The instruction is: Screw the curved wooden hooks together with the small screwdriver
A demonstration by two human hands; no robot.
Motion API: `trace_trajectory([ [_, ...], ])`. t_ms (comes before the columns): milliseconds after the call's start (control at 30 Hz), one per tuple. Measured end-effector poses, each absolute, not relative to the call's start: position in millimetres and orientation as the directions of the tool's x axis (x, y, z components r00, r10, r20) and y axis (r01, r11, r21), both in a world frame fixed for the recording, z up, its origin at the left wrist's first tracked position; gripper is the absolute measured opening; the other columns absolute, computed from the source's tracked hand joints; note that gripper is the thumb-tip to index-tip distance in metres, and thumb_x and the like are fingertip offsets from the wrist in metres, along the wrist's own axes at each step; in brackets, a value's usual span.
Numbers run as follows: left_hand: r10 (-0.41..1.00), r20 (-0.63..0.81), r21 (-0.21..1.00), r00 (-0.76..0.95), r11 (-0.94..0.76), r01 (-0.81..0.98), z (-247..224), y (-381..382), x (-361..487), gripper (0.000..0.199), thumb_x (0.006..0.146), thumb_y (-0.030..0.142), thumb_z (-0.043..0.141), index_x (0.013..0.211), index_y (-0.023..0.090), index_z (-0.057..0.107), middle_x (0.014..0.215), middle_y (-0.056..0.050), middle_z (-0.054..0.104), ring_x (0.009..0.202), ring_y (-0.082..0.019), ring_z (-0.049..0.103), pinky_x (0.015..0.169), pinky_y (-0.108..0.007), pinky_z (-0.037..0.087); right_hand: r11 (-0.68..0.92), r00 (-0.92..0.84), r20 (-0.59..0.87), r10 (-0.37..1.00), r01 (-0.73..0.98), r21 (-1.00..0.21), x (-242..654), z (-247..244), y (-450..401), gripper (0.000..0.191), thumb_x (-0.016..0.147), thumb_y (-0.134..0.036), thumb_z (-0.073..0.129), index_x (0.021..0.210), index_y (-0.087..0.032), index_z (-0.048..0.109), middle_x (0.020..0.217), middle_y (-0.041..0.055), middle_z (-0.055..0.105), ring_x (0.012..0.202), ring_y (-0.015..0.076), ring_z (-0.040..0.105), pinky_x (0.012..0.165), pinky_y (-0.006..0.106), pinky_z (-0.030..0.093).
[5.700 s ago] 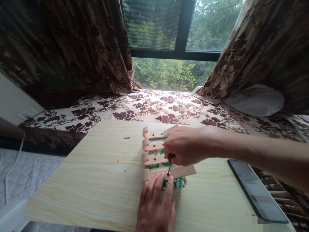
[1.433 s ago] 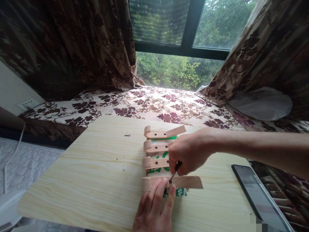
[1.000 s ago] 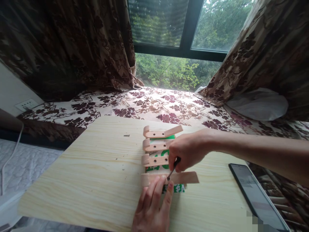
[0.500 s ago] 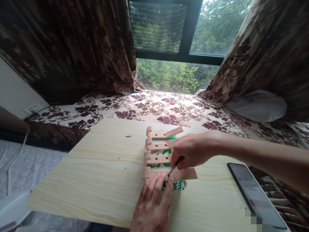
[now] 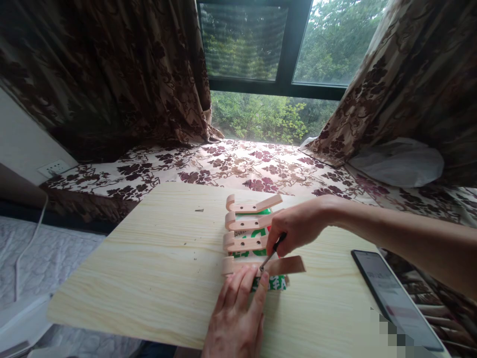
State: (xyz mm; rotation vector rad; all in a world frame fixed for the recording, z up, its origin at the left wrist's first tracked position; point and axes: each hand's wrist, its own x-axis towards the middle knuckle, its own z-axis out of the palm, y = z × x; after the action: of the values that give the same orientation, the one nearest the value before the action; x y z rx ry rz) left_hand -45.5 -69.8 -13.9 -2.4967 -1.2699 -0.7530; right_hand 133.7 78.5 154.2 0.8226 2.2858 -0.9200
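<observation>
My right hand (image 5: pixel 283 229) is closed round a screwdriver (image 5: pixel 274 246) with a black handle. Its metal shaft slants down to a dark screw (image 5: pixel 262 269) in the nearest wooden hook (image 5: pixel 287 265). My left hand (image 5: pixel 236 311) lies with its fingers stretched out over that same hook, the fingertips on either side of the screw. Beyond it, more pale wooden hooks, such as the farthest hook (image 5: pixel 248 207), lie in a row, with dark screws or screw holes. They rest across a green-and-white printed package (image 5: pixel 280 282), mostly covered by the hooks and hands.
A light wood-grain table (image 5: pixel 141 278) carries everything. Small screws (image 5: pixel 199 210) lie left of the hooks. A phone (image 5: pixel 395 298) rests at the right edge. Past the table are a flower-patterned window seat (image 5: pixel 238 166), curtains (image 5: pixel 376 84) and a white plastic bag (image 5: pixel 398 161).
My right hand has shifted and turned slightly, showing more of the screwdriver's black handle. The tip stays at the screw, and my left hand keeps its place on the hook.
</observation>
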Motion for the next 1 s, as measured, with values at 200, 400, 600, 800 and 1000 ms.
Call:
trace_trajectory([
  [200,0.644,0.659,0.105,0.389,-0.591,0.800,-23.7,-67.3,-36.7,0.051,0.091,0.020,0.040,0.142,0.021,0.040,0.136,-0.008,0.053,0.129,-0.023,0.044,0.105,-0.037,0.038,0.563,-0.679,-0.649,0.344,0.702,-0.437,138.0,152.6,78.5,0.037,0.082,-0.018,0.059,0.117,-0.014,0.070,0.092,0.0023,0.072,0.076,0.0116,0.057,0.066,0.018,0.041],
  [400,0.654,0.643,0.137,0.399,-0.611,0.780,-20.3,-65.1,-38.1,0.050,0.091,0.017,0.036,0.140,0.020,0.043,0.138,-0.008,0.051,0.130,-0.023,0.043,0.105,-0.036,0.037,0.598,-0.707,-0.611,0.357,0.675,-0.432,142.5,152.6,73.5,0.036,0.082,-0.016,0.057,0.115,-0.015,0.071,0.088,0.0021,0.072,0.070,0.0105,0.054,0.063,0.018,0.040],
  [600,0.652,0.645,0.134,0.398,-0.610,0.781,-21.9,-67.0,-36.8,0.051,0.090,0.017,0.037,0.141,0.020,0.042,0.137,-0.008,0.052,0.131,-0.023,0.042,0.104,-0.036,0.037,0.598,-0.722,-0.592,0.359,0.665,-0.448,144.2,152.0,72.0,0.037,0.081,-0.015,0.056,0.115,-0.016,0.071,0.087,0.0018,0.072,0.069,0.0104,0.052,0.063,0.018,0.039],
  [800,0.637,0.635,0.067,0.438,-0.610,0.789,-13.9,-64.4,-41.7,0.047,0.091,0.019,0.038,0.138,0.019,0.046,0.135,-0.008,0.053,0.129,-0.022,0.043,0.104,-0.034,0.037,0.596,-0.725,-0.599,0.340,0.659,-0.459,146.7,148.9,76.8,0.038,0.081,-0.017,0.057,0.116,-0.016,0.071,0.086,0.0004,0.071,0.070,0.0107,0.053,0.063,0.018,0.039],
  [1000,0.580,0.634,-0.087,0.512,-0.604,0.792,-6.4,-58.5,-46.1,0.038,0.094,0.025,0.039,0.128,0.021,0.056,0.122,-0.005,0.063,0.117,-0.018,0.052,0.097,-0.029,0.040,0.572,-0.705,-0.591,0.392,0.690,-0.444,146.2,151.1,75.7,0.037,0.079,-0.020,0.058,0.114,-0.019,0.072,0.080,0.0002,0.070,0.066,0.0112,0.053,0.059,0.019,0.039],
])
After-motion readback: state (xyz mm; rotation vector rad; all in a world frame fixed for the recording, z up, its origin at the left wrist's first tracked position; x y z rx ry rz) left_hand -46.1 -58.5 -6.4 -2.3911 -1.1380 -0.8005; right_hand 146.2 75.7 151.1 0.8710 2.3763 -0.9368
